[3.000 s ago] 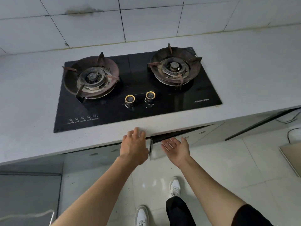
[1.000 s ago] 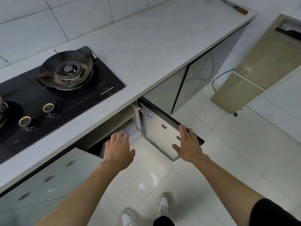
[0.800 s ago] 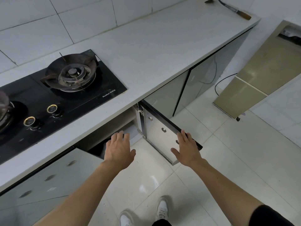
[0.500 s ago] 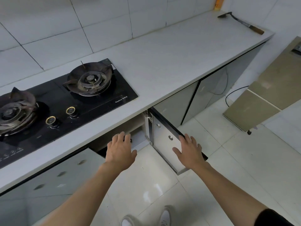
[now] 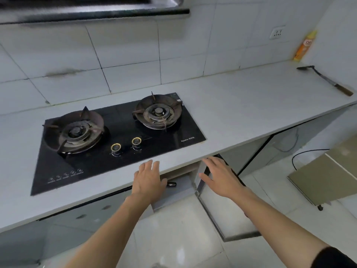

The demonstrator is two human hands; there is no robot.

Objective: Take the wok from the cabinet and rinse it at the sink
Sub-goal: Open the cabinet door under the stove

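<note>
The cabinet under the hob stands open, its right door (image 5: pixel 228 215) swung out toward me. Just inside the dark opening a short black handle end (image 5: pixel 172 184) pokes out; the rest of the wok is hidden. My left hand (image 5: pixel 147 179) hovers with straight fingers in front of the opening, right beside that handle end, holding nothing. My right hand (image 5: pixel 222 176) is spread flat over the top edge of the open door, fingers straight. No sink is in sight.
A black two-burner gas hob (image 5: pixel 116 136) is set in the white counter (image 5: pixel 251 113). A spatula (image 5: pixel 326 80) and an orange spray can (image 5: pixel 304 48) sit at the far right. A range hood (image 5: pixel 92 10) hangs above. A beige panel (image 5: pixel 328 176) lies on the floor.
The cabinet doors went from barely cracked to open. In the last second my view swung back left and up toward the hob; both hands stayed by the opening and the door.
</note>
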